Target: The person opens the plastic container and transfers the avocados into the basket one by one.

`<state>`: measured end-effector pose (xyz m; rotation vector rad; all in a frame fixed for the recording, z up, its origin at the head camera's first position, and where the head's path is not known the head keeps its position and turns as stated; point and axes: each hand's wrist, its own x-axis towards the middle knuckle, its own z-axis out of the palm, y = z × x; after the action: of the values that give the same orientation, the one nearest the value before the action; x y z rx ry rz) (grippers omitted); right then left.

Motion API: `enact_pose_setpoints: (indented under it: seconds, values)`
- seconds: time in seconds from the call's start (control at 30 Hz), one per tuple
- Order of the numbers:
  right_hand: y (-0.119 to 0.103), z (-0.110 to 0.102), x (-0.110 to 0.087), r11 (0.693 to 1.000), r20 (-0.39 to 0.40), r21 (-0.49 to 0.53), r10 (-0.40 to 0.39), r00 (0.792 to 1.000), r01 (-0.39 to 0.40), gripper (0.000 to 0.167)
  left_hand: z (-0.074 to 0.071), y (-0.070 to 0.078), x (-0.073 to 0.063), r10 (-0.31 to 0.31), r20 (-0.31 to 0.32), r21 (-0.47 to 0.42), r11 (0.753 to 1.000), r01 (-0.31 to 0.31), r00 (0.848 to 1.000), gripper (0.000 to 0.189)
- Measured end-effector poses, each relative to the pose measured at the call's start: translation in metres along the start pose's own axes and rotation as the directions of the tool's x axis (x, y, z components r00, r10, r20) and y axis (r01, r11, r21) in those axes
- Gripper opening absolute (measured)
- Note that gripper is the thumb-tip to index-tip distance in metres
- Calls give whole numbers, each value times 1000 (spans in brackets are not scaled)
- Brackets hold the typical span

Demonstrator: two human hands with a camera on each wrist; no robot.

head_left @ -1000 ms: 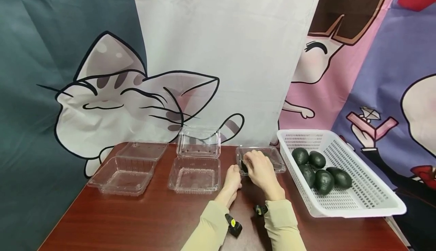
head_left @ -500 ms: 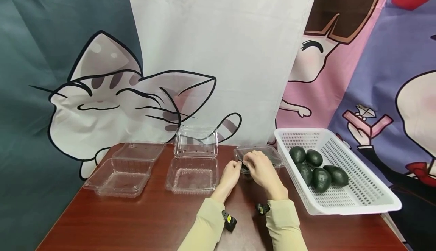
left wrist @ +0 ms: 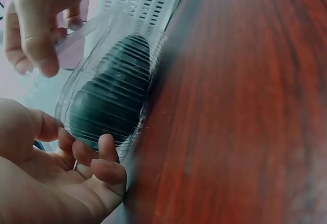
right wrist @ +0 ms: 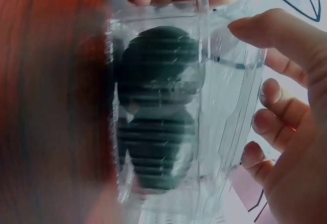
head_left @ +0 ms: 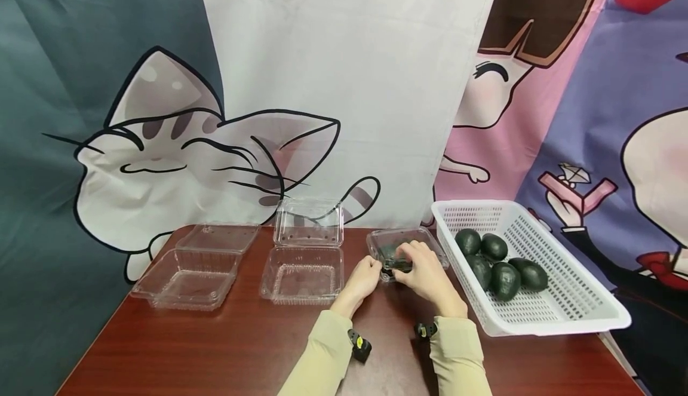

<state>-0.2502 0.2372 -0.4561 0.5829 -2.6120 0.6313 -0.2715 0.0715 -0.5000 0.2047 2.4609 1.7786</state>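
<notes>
Dark green avocados point(right wrist: 158, 147) lie inside a clear hinged plastic clamshell container point(head_left: 376, 243) at the back right, beside the basket. Its lid stands partly raised in the right wrist view. At the container's near left corner, my left hand point(head_left: 364, 278) pinches the rim between thumb and index finger, the other fingers loosely bent. Over the front edge hovers my right hand point(head_left: 430, 273), thumb and fingers apart around the lid's edge. In the right wrist view the thumb point(right wrist: 255, 30) overlaps the lid, and the fingertips sit just beyond it.
A white perforated basket point(head_left: 580, 321) with several avocados point(head_left: 506, 281) stands at the right. Two clear clamshells, one in the middle point(head_left: 303, 297) and one at the left point(head_left: 185, 300), sit with lids raised on the brown table point(head_left: 226, 348). A printed curtain point(head_left: 344, 73) hangs behind.
The left hand has moved up and in to the container's corner. The right hand has drawn slightly right, its fingers spreading from a closer grasp at the front edge.
</notes>
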Motion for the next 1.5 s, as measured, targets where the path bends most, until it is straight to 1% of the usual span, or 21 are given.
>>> enact_pose_setpoints:
  seconds: [0.1,0.2,0.27,0.33,0.43,0.5,0.57,0.63,0.73,0.8,1.0,1.3,1.5]
  values:
    - [9,-2,-5,999,-28,0,32,999,-32,36,0,1,-1,-3,6,-16,1000,3,1000,19]
    - [21,-2,-10,998,-118,-21,49,992,-51,39,-2,3,-3,-4,6,-28,1000,5,1000,22]
    - [27,0,-12,999,-185,-25,38,982,-44,38,-3,4,-4,-11,8,-28,1000,11,1000,23]
    - [31,2,-13,1000,-244,-18,3,970,-8,37,-4,3,-5,-17,10,-23,1000,17,1000,24]
    - [34,4,-12,997,-308,-4,-70,949,73,33,-4,3,-6,-22,6,-22,1000,22,1000,24]
    - [34,3,-11,995,-343,1,-98,934,104,32,-3,3,-7,-21,5,-20,1000,21,1000,24]
    - [33,3,-10,993,-366,4,-108,924,118,32,-3,4,-8,-21,3,-24,999,21,1000,24]
    - [32,2,-9,993,-371,7,-105,923,116,32,-3,4,-9,-21,1,-23,1000,21,1000,24]
    - [29,0,-8,994,-360,10,-99,928,109,30,-3,3,-11,-17,-12,-21,1000,17,1000,23]
    - [27,-2,-7,994,-361,13,-99,927,111,30,-4,3,-12,-21,-14,-27,999,21,1000,23]
    - [16,-11,2,995,-403,23,-83,912,100,26,-6,3,-15,-32,-3,-45,998,32,999,23]
    - [2,-19,5,999,-383,-8,-43,923,43,18,-9,0,-21,-61,19,-53,997,62,998,23]
    - [-5,-30,11,1000,-392,-15,-31,919,27,15,-8,3,-25,-57,41,-51,997,59,998,24]
